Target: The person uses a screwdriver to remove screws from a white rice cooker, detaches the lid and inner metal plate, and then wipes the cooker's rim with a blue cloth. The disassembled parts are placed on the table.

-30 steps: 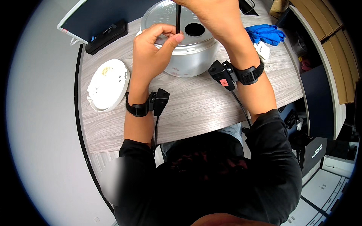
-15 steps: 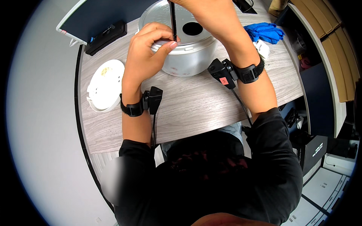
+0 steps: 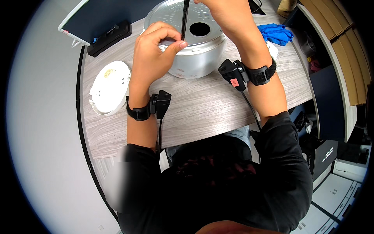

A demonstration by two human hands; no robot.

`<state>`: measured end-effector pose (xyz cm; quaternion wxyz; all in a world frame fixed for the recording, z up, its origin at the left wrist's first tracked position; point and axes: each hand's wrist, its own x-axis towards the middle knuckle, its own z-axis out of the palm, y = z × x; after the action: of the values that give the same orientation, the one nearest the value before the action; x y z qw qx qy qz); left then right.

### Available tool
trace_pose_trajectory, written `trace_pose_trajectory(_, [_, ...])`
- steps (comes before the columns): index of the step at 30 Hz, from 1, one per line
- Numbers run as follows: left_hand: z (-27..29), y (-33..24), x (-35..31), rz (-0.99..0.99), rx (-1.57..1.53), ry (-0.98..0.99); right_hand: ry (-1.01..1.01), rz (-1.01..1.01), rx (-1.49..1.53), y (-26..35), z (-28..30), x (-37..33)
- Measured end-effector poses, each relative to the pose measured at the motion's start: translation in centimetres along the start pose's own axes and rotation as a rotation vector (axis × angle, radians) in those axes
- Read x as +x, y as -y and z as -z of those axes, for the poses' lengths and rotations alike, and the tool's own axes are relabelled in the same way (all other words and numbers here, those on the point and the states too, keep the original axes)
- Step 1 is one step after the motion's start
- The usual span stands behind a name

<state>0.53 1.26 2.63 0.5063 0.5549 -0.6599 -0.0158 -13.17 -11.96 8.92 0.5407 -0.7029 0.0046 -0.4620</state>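
A silver, round pot-like appliance (image 3: 194,64) stands on the desk, its metal top face pierced by slots and one large round hole. A slim black rod, like a screwdriver shaft (image 3: 185,19), stands nearly upright over its near rim. My left hand (image 3: 159,48) rests at that rim, with thumb and forefinger pinched around the rod's lower end. What lies under those fingertips is hidden. My right hand (image 3: 224,13) is raised beside the rod's upper part, fingers curled in toward it. The top edge of the view cuts off most of these fingers and the rod's upper end.
A white round cover (image 3: 111,87) with small holes and a yellowish stain lies left on the desk (image 3: 202,113). Blue gloves (image 3: 276,34) and a white item (image 3: 272,49) sit at the right. A monitor (image 3: 113,13) and a black box (image 3: 110,39) stand at the far left.
The rod's upper part and my right hand have shifted slightly to the right. My left hand has moved a little to the right and still pinches at the rim.
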Motion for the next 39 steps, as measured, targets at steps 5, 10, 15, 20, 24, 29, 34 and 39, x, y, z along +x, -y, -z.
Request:
trace_pose_trajectory(5, [0.1,-0.1,0.0,0.032,0.029,-0.003,0.012,0.069,0.195,-0.7,0.3,-0.2])
trace_pose_trajectory(10, [-0.1,-0.7,0.0,0.032,0.059,-0.026,0.094,0.094,0.283,-1.3,1.1,0.1])
trace_pose_trajectory(15, [0.0,-1.6,-0.1,-0.099,0.247,-0.063,0.028,0.100,0.293,-0.8,1.7,-0.2])
trace_pose_trajectory(20, [0.0,-4.9,-0.8,-0.023,0.326,-0.087,0.025,0.120,0.365,-1.0,4.3,-1.1])
trace_pose_trajectory(24, [-1.2,-6.5,-1.8,0.038,0.228,0.012,-0.064,0.084,0.386,-0.2,7.1,-3.6])
trace_pose_trajectory(29, [-5.5,-8.0,-2.2,0.056,-0.010,0.296,-0.311,-0.053,0.009,2.2,14.0,-9.3])
trace_pose_trajectory(34, [-12.9,-6.1,0.0,0.090,-0.020,0.561,-0.428,-0.137,-0.166,1.5,20.0,-13.8])
trace_pose_trajectory(39, [-22.0,-2.9,2.6,0.203,-0.028,0.662,-0.555,-0.251,-0.280,-1.8,23.6,-17.4])
